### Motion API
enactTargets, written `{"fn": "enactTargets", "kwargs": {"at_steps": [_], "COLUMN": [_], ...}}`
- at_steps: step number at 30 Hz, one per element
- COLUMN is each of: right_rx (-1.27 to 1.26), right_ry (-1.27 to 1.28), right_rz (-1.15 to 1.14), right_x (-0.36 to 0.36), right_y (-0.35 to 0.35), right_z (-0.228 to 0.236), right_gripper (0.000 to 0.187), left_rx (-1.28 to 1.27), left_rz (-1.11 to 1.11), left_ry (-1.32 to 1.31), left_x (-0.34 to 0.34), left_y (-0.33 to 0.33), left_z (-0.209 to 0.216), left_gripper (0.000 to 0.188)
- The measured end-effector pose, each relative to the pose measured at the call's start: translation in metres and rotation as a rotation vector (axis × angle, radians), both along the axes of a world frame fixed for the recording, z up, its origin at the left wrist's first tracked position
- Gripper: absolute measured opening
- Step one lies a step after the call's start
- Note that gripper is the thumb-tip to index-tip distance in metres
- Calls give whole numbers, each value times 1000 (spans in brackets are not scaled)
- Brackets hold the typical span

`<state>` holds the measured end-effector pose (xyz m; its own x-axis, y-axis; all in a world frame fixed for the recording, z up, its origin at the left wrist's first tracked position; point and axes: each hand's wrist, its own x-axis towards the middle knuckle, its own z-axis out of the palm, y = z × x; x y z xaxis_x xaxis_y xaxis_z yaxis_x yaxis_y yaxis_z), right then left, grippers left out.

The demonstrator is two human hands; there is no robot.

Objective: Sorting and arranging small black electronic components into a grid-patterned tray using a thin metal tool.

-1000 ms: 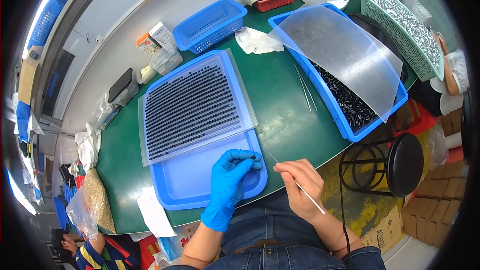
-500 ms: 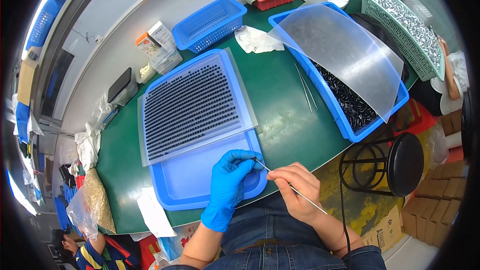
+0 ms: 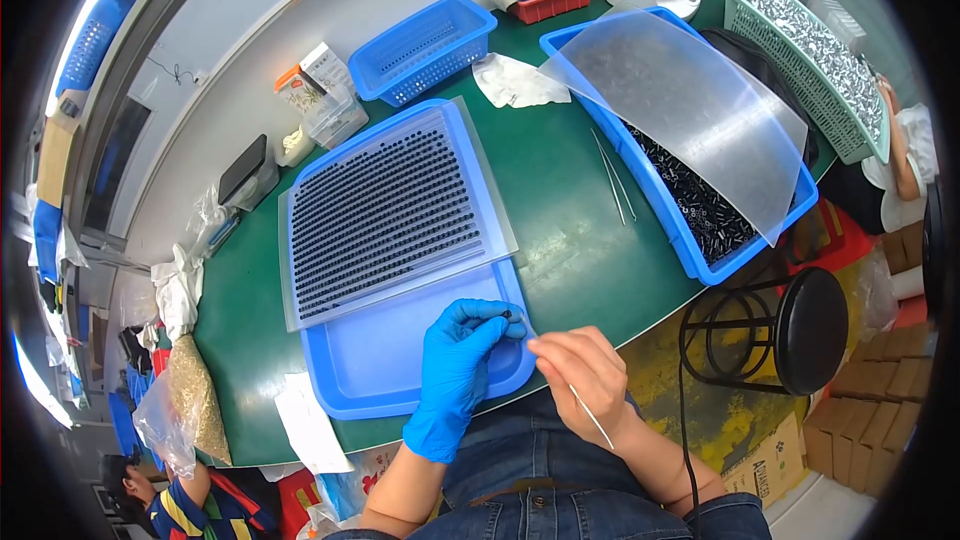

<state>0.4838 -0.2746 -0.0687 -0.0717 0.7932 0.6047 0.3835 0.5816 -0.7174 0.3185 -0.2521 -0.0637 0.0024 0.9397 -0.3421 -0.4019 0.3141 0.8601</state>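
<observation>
My left hand (image 3: 456, 365), in a blue glove, pinches a small black piece (image 3: 507, 315) at its fingertips, over the near right corner of a blue tray (image 3: 370, 360). Close beside it, my bare right hand (image 3: 590, 380) is closed around a thin metal rod (image 3: 592, 416). The rod's upper end points at the black piece; whether it touches cannot be made out. Across the far part of the tray lies a clear plate (image 3: 497, 230), covered with rows of small black pieces (image 3: 385, 210).
Right of the tray lie tweezers (image 3: 612, 180). A blue bin (image 3: 660, 202) of black pieces is partly covered by a clear sheet (image 3: 690, 100). Behind stand a blue basket (image 3: 420, 50) and a red box (image 3: 550, 0). A black stool (image 3: 812, 330) stands at right; other people are at both sides.
The rod has tilted steeper, its lower end swinging left and down. My right hand has shifted slightly left. My left hand keeps its pinch almost in place.
</observation>
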Motion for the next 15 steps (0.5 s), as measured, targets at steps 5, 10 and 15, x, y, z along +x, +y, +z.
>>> {"fn": "enactTargets", "kwargs": {"at_steps": [5, 10, 15], "right_rx": [-54, -146, -136], "right_ry": [23, 161, 169], "right_rz": [-133, 33, 91], "right_x": [11, 10, 7], "right_y": [6, 0, -2], "right_z": [-6, -2, 3], "right_gripper": [15, 8, 8], "left_rx": [-10, 2, 1], "left_rz": [6, -27, -53], "left_ry": [-4, -59, -69], "left_x": [-2, -3, -3], "left_y": [0, 0, 1], "left_z": [3, 1, 2], "left_gripper": [14, 16, 15]}}
